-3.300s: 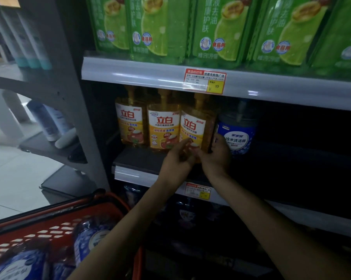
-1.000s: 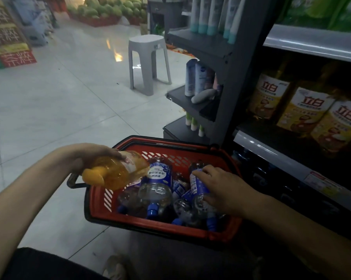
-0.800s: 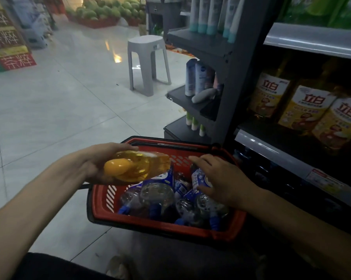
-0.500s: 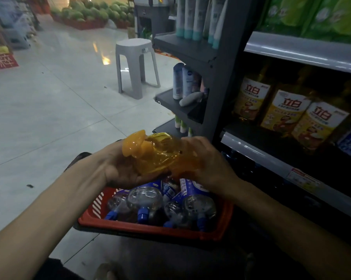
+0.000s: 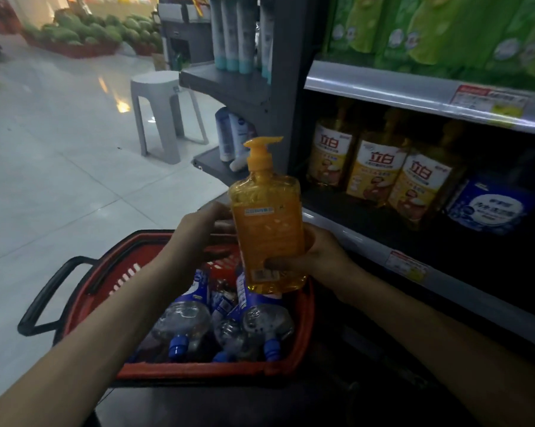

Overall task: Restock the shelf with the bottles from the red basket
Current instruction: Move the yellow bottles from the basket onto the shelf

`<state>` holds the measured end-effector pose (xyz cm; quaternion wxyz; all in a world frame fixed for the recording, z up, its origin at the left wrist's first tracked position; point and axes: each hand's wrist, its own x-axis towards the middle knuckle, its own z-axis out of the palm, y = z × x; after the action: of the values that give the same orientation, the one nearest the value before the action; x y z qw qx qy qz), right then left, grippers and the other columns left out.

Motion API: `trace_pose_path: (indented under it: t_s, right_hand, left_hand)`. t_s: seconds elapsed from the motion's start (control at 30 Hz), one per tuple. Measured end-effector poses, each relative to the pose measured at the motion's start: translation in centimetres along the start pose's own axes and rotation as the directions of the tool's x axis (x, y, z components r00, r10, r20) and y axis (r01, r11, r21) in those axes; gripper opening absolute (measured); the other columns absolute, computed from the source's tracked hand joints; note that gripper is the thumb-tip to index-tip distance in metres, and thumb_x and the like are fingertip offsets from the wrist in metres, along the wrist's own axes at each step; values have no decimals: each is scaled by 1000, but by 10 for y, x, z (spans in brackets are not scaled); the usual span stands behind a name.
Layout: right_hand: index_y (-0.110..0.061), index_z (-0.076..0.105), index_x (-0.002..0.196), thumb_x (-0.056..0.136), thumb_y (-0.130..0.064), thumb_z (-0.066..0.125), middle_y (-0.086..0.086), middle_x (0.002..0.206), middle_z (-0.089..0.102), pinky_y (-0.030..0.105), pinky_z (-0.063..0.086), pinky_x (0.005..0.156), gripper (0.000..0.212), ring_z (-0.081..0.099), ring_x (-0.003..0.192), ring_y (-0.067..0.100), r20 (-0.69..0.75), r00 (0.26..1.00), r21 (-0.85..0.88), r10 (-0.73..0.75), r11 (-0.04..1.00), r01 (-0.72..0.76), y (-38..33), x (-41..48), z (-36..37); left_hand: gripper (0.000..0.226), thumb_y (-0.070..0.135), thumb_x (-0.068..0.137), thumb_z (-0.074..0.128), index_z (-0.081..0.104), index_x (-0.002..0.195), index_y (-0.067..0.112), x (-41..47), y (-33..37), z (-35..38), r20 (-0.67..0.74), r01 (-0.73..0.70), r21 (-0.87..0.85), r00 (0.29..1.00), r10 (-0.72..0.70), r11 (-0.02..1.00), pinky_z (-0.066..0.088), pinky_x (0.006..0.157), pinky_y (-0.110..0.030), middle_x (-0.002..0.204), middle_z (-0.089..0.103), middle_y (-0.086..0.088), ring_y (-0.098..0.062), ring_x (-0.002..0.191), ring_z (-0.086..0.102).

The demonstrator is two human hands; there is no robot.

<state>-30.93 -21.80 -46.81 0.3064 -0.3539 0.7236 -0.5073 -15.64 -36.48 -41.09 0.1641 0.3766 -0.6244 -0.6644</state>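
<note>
Pump bottle [image 5: 267,229]: glossy translucent orange plastic, paper label. Basket [image 5: 195,369]: red plastic, slotted walls. Clear plastic bottles [image 5: 183,325]. Floor [image 5: 59,167]: glossy tile.

Bottle [image 5: 267,229] in right hand [image 5: 318,257] is showing amber-orange, pump orange. Basket [image 5: 198,372] below is showing red, handle black. Clear bottles [image 5: 183,322] inside are showing blue caps, blue-white labels. Shelf bottles [image 5: 374,167] right of the hand are showing yellow labels, red characters.

Dim, soft, floor glare, edge distortion
</note>
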Motion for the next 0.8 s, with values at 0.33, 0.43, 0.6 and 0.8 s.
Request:
trace_pose_path:
  t_s: [0.33, 0.43, 0.6, 0.8]
  right_hand:
    - [-20, 64, 104, 87, -12, 72, -12, 90, 66, 23, 53, 73, 20, 66, 86, 8, -383, 891, -70, -243, 970, 234, -3, -6, 15]
    - [-40, 57, 126, 87, -16, 75, -13, 112, 65, 27, 58, 82, 49, 64, 101, 4, -274, 908, -230, -315, 939, 257, 0, -15, 19]
    - [-60, 56, 121, 94, -14, 70, -21, 113, 67, 15, 56, 77, 55, 64, 104, -8, -150, 940, -82, -306, 951, 297, -9, -30, -3]
    - [-46, 45, 138, 66, -31, 94, -15, 123, 58, 26, 56, 79, 89, 61, 106, 5, -9, 997, -85, -71, 994, 70, -13, -24, -43]
  left_hand:
    - [68, 57, 72, 81, 62, 129, 24, 2, -33, 73, 61, -257, -18, 964, 258, 966, 59, 70, -15, 112, 76, 4, -3, 94, 75]
    - [65, 49, 74, 86, 65, 126, 16, 10, -35, 71, -44, -247, -160, 969, 243, 956, 64, 84, -37, 113, 78, -3, -17, 100, 77]
    - [30, 40, 79, 83, 66, 102, 30, 11, -28, 62, -90, -311, -146, 950, 301, 939, 60, 68, -18, 98, 77, 9, -5, 88, 75]
    - [19, 30, 91, 70, 62, 108, 34, 12, -31, 63, 20, -330, -186, 940, 340, 925, 59, 78, -26, 106, 74, 9, -10, 101, 71]
